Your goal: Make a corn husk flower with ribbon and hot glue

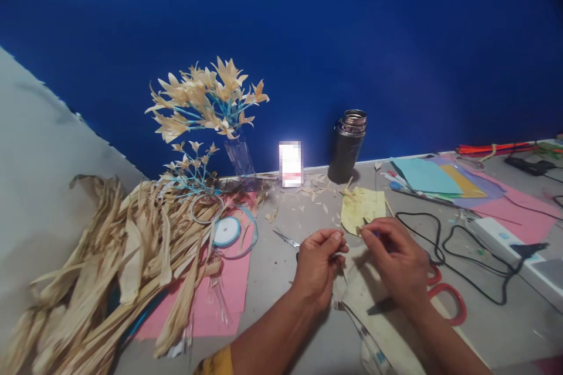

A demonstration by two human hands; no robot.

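Observation:
My left hand (320,266) is pinched closed above the middle of the table; what lies between its thumb and fingertips is too small to make out. Close by on the right, my right hand (398,258) is also pinched, with a small dark and blue bit showing at its fingertips. Just beyond that hand lies a yellow paper (367,208) with husk scraps on it. Red-handled scissors (453,303) are partly hidden under my right wrist. Small scissors (287,238) poke out behind my left hand. A metal tool (367,337) rests between my forearms.
Dried corn husks (127,258) heap over pink paper (229,293) at left, beside a ribbon spool (227,231). Husk flowers (206,96) stand in a clear vase (240,158). An uncapped flask (346,149), coloured papers (424,177), a black cable (472,269) and a power strip (514,252) are also here.

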